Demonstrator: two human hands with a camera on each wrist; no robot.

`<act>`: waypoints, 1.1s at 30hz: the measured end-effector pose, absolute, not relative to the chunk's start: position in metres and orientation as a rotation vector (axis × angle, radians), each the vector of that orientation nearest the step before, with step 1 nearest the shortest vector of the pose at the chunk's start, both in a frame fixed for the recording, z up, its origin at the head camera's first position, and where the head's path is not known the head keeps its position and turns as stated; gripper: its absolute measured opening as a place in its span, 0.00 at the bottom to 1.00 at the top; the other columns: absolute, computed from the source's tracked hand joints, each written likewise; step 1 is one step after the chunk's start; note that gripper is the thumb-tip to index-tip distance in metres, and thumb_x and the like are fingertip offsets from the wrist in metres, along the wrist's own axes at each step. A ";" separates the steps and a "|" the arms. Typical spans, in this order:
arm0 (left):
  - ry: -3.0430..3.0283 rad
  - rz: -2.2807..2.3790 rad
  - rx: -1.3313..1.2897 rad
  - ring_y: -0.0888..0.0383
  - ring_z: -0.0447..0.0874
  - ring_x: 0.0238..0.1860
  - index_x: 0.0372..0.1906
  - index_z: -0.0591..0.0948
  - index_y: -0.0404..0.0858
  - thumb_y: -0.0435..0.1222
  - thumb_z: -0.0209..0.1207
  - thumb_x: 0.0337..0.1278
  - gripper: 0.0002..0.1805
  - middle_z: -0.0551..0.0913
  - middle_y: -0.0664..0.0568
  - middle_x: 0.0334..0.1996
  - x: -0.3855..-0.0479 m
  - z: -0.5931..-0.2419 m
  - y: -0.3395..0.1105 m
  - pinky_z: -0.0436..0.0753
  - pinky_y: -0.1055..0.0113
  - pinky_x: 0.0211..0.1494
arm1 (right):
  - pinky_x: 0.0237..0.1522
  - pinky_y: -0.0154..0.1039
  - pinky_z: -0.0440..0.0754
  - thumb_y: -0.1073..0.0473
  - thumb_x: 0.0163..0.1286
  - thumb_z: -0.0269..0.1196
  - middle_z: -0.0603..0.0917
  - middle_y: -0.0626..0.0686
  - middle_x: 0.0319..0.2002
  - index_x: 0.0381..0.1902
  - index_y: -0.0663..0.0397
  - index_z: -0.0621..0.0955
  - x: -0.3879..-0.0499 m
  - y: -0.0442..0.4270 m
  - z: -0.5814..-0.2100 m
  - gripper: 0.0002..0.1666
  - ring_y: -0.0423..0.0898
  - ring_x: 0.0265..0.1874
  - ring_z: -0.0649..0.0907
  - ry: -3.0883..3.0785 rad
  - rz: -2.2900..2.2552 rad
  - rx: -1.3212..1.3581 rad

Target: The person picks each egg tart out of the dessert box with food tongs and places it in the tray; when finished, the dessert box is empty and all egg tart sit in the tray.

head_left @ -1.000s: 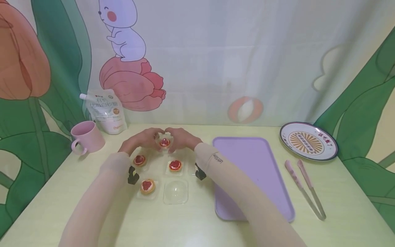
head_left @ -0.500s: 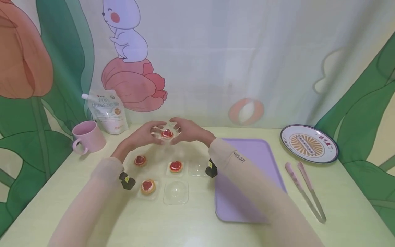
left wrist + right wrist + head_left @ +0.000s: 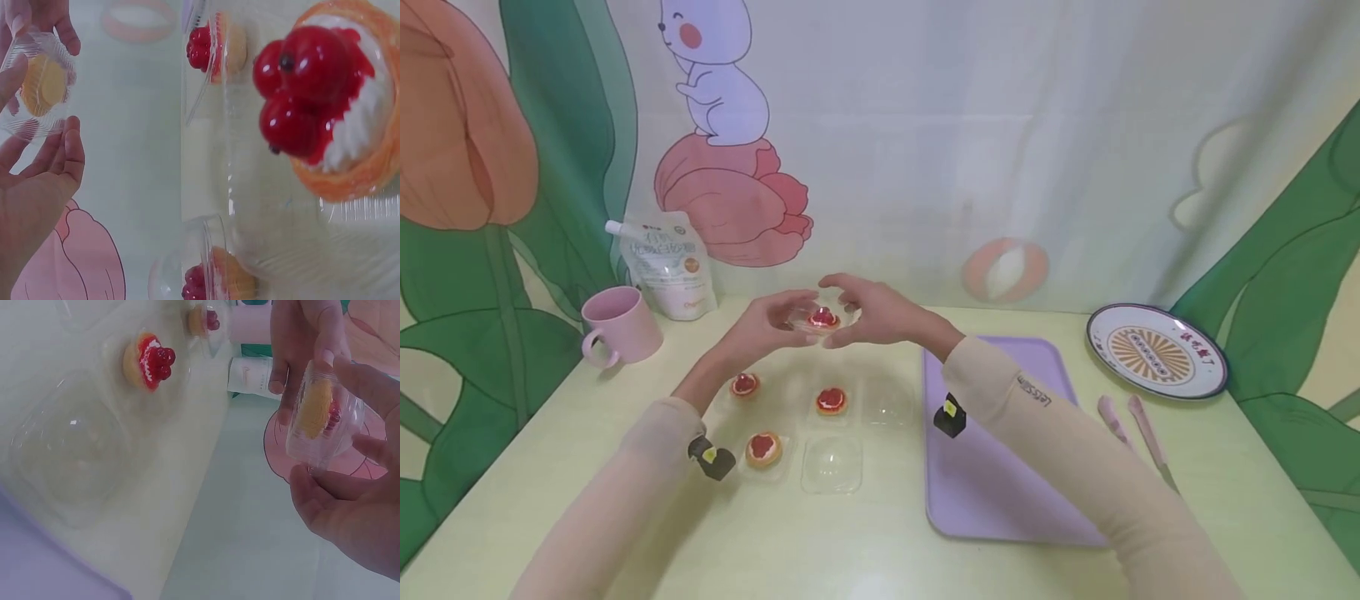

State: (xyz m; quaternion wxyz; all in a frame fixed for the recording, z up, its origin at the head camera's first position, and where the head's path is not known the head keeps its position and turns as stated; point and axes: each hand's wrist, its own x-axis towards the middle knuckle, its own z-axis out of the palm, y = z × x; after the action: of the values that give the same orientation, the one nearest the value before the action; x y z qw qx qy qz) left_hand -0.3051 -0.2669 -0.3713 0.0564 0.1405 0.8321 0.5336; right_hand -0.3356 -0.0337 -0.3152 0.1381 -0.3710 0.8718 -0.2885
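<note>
Above the back of the table, both hands hold a clear plastic box with a red-topped tart (image 3: 823,318) inside. My left hand (image 3: 767,323) grips its left side and my right hand (image 3: 887,315) pinches its right side. In the right wrist view the box (image 3: 319,419) is tilted, fingers and thumbs around its edges. The left wrist view also shows the tart's pale base (image 3: 44,85) through the ridged plastic. Below the hands, other tarts (image 3: 831,402) stand in clear boxes, with a tart (image 3: 763,450) at the front left.
Clear containers without tarts (image 3: 832,465) lie at the front and beside the purple tray (image 3: 985,500). A pink mug (image 3: 625,325) and a white pouch (image 3: 670,271) stand at the back left. To the right are a patterned plate (image 3: 1157,352) and tongs (image 3: 1146,429), partly behind the right sleeve.
Both hands have raised the boxed tart off the table and shifted it slightly right. The right forearm has moved right, over the tray and part of the tongs.
</note>
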 end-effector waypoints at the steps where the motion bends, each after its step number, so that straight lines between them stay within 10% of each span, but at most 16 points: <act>1: 2.522 1.621 0.428 0.47 0.72 0.69 0.74 0.67 0.46 0.42 0.69 0.58 0.39 0.76 0.48 0.67 -0.304 -0.371 -0.266 0.75 0.46 0.67 | 0.61 0.53 0.80 0.46 0.60 0.73 0.73 0.56 0.70 0.76 0.41 0.61 -0.334 -0.033 -0.314 0.51 0.55 0.68 0.75 2.528 -0.823 -1.088; 33: 2.458 1.638 0.474 0.49 0.79 0.58 0.68 0.74 0.45 0.41 0.72 0.54 0.35 0.81 0.47 0.60 -0.303 -0.374 -0.247 0.82 0.56 0.58 | 0.54 0.45 0.83 0.38 0.63 0.68 0.84 0.46 0.58 0.68 0.38 0.76 -0.324 -0.023 -0.304 0.36 0.53 0.56 0.84 2.621 -0.534 -1.281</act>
State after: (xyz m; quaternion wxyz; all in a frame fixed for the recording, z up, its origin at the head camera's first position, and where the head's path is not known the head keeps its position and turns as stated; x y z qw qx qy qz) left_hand -0.3025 -0.2470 -0.3743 0.0749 0.1578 0.8194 0.5460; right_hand -0.3244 -0.0233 -0.3041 0.0877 -0.4304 0.8803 -0.1795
